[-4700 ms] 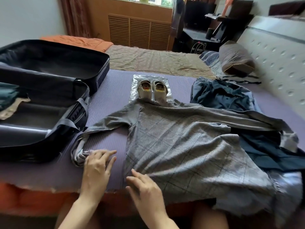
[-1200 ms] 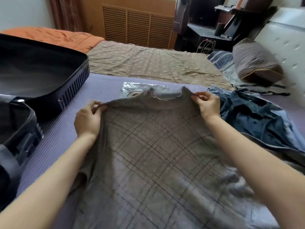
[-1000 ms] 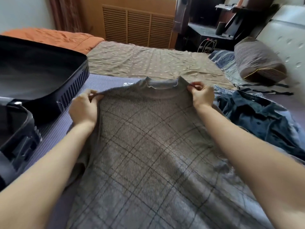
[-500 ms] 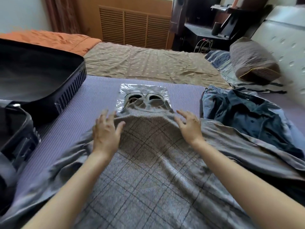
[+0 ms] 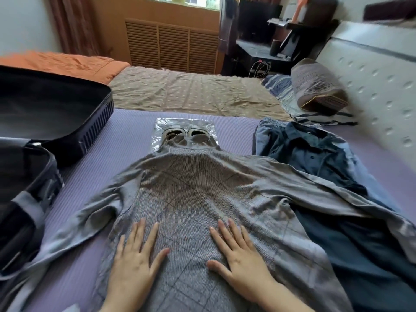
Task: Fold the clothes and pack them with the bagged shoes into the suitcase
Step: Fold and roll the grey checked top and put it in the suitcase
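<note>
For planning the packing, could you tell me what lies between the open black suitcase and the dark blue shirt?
The head view shows the grey checked sweater, left hand and right hand flat on it, and clear-bagged white shoes.

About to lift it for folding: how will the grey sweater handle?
Probably floppy: the sweater wrinkles and drapes over the bagged shoes. Its sleeves will likely dangle, since they sprawl loose. It may snag the shirt under its sleeve.
</note>
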`<state>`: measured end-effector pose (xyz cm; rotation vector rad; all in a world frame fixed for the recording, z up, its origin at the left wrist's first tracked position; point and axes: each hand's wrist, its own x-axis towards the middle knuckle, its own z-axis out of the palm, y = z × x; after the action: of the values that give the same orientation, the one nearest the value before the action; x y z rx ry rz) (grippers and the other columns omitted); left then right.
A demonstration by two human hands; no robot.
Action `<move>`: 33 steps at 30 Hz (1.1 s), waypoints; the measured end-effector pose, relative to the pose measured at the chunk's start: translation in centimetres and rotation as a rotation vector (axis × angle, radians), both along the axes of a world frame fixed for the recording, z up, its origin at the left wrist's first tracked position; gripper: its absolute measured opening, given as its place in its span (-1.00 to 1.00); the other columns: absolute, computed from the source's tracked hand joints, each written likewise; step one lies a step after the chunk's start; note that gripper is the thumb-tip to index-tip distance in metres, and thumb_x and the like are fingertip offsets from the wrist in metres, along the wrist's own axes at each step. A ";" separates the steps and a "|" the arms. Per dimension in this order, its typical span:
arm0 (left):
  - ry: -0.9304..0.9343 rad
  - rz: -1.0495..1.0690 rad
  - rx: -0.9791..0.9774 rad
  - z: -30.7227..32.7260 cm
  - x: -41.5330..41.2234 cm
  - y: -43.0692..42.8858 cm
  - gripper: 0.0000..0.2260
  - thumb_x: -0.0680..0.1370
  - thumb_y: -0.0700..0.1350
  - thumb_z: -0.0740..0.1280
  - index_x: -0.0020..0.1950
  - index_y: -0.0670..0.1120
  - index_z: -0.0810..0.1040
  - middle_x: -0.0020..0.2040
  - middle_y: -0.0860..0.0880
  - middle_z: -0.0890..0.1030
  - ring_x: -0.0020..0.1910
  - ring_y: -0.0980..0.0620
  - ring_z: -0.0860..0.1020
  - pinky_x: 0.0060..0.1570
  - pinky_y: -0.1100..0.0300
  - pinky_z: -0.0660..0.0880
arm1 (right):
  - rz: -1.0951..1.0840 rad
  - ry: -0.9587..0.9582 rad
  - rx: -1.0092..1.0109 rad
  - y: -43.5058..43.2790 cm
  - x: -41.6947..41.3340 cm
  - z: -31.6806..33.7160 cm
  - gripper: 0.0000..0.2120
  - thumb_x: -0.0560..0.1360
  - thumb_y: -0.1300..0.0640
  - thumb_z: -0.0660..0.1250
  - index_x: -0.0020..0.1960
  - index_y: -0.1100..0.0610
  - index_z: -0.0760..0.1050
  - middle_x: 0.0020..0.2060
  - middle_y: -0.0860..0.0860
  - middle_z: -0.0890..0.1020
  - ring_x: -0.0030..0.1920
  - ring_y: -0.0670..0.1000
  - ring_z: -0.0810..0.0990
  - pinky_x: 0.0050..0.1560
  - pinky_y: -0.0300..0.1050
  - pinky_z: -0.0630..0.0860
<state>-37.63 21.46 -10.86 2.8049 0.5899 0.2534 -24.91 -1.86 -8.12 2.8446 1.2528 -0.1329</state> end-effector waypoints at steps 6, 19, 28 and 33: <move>0.026 -0.033 0.005 0.2 -1.7 1.8 -0.37 0.57 0.32 -0.15 0.49 0.02 0.26 0.50 -0.05 0.20 0.50 0.16 -0.11 0.41 0.32 -0.21 | -0.046 0.087 -0.077 0.2 -2.7 -0.4 -0.39 0.57 -0.35 -0.11 0.44 -0.04 0.33 0.41 -0.04 0.40 0.45 -0.01 0.23 0.31 0.00 0.16; -0.145 -0.160 0.065 -1.0 -8.5 -9.3 -0.41 0.56 0.33 -0.14 0.53 0.11 0.05 0.56 0.07 -0.01 0.54 0.05 -0.08 0.46 -0.03 -0.12 | -0.209 0.032 -0.069 -10.0 -9.5 -0.1 -0.33 0.56 -0.36 -0.08 0.53 0.01 0.18 0.50 0.01 0.25 0.49 0.05 0.15 0.34 0.06 0.12; -0.090 -0.194 0.095 -0.6 -10.3 -7.0 -0.43 0.56 0.33 -0.12 0.53 0.16 0.05 0.56 0.11 0.00 0.53 0.10 -0.05 0.46 0.05 -0.11 | -0.276 0.131 -0.012 -9.6 -13.1 0.0 -0.34 0.57 -0.35 -0.14 0.53 -0.01 0.17 0.51 0.05 0.22 0.51 0.06 0.05 0.40 0.07 -0.02; -0.130 -0.031 0.019 0.2 -11.5 -7.4 -0.42 0.57 0.32 -0.15 0.54 0.11 0.01 0.50 -0.16 0.22 0.53 -0.05 -0.05 0.46 0.03 -0.22 | -0.281 0.102 0.299 -13.9 -10.8 1.1 -0.23 0.39 -0.46 -0.41 0.51 -0.12 -0.29 0.47 -0.15 -0.37 0.43 -0.15 -0.49 0.38 -0.14 -0.54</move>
<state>-49.14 14.02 -10.68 2.7871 0.5169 0.4330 -35.69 -15.74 -7.04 3.3009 0.9491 -0.1054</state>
